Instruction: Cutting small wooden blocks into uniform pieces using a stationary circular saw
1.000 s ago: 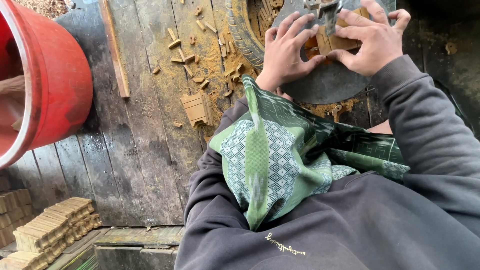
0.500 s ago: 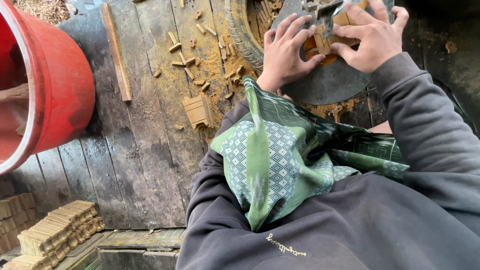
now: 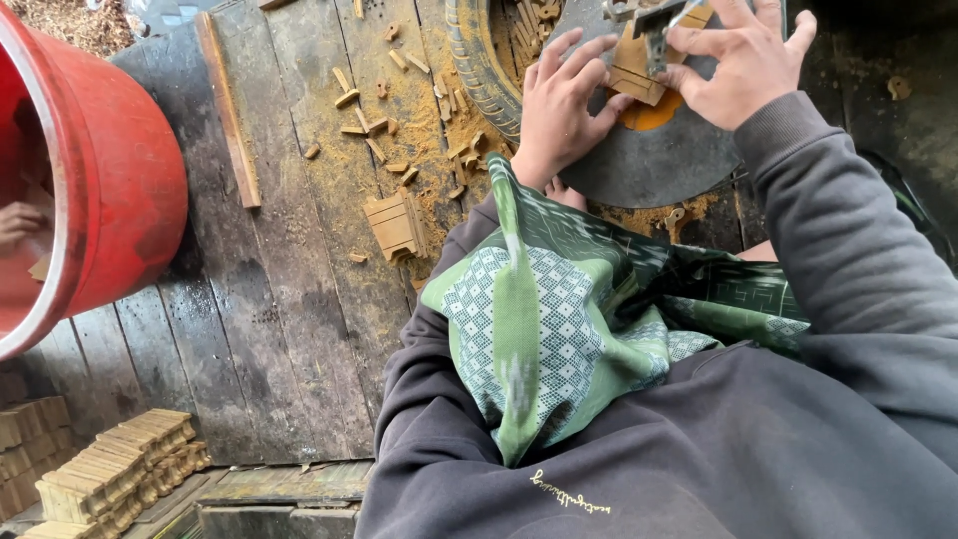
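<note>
My left hand (image 3: 565, 102) presses a small flat wooden piece (image 3: 633, 70) onto a dark round work plate (image 3: 659, 160) at the top of the view, fingers spread on it. My right hand (image 3: 735, 58) grips the same piece from the right, next to a metal tool part (image 3: 654, 18) above it. An orange patch shows on the plate just below the piece. I wear a dark sweatshirt, and a green patterned cloth (image 3: 559, 319) lies over my lap.
A red plastic barrel (image 3: 110, 190) stands at the left, with another person's hand (image 3: 18, 222) at its rim. Wood offcuts (image 3: 394, 225) and sawdust litter the plank floor. A long wooden strip (image 3: 228, 110) lies there. Stacked wooden pieces (image 3: 100, 477) sit bottom left. A tyre (image 3: 479, 55) rings the plate.
Both hands have shifted the wooden piece slightly on the plate under the metal part. The view has tilted a little; the rest stays put.
</note>
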